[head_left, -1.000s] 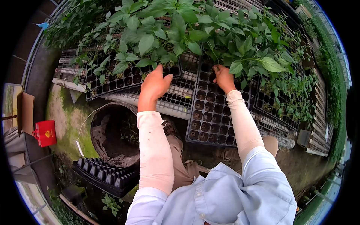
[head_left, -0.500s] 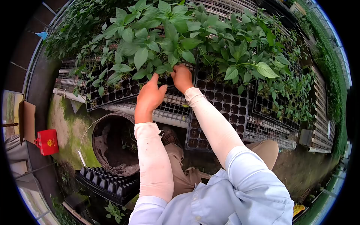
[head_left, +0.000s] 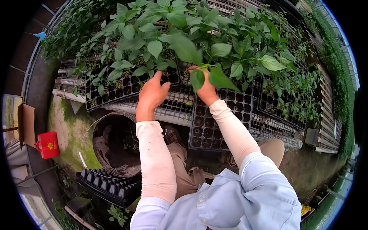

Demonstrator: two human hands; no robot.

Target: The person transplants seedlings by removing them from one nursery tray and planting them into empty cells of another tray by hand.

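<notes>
My right hand (head_left: 207, 89) is closed round the stem of a leafy pepper seedling (head_left: 186, 49), over the middle seedling tray (head_left: 209, 133). The seedling's leaves are smeared by motion and hide some of the fingers. My left hand (head_left: 152, 94) is at the front edge of the left seedling tray (head_left: 115, 94). Its index finger reaches to the cells under the leaves, with the thumb held apart. Green seedlings (head_left: 153, 48) stand in the back part of that tray. The front cells of both trays hold dark soil and no plants.
The trays lie on a wire mesh bench (head_left: 176, 103). Another tray of smaller seedlings (head_left: 285, 103) is at the right. Below the bench stand a round bucket (head_left: 101, 142) and a stack of black trays (head_left: 111, 188). A red box (head_left: 48, 145) is at the left.
My right hand has moved right, away from my left hand, with the seedling swinging along over the middle tray. My left hand has stayed nearly in place.
</notes>
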